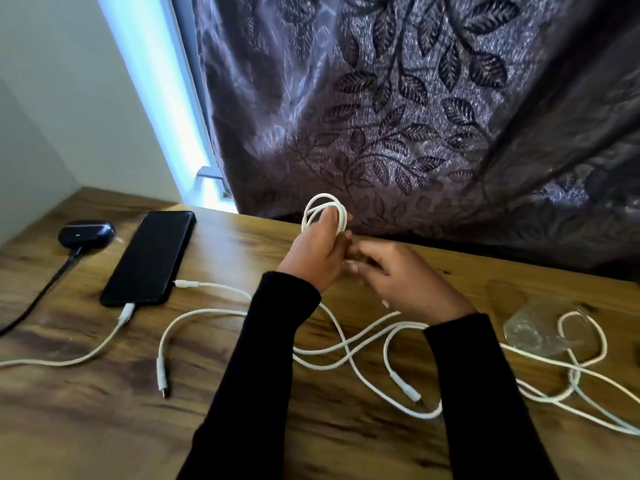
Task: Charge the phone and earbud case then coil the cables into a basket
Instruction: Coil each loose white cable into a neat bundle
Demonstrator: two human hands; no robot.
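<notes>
Nearest, loose white cables (346,344) lie tangled across the wooden desk (86,410). Above them the left hand (313,256) has its grip closed on a coiled white cable (323,207); the right hand (405,284), fingers curled, pinches its tail just beside. Farther left, phone (149,258) and earbud case (86,233) lie plugged in.

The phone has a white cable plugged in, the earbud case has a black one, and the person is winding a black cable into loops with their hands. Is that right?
Almost. The cable being wound is white, not black; the head view shows its loops in the left hand, with the right hand beside it. The rest holds: the phone has a white cable plugged in and the earbud case a black one.
</notes>
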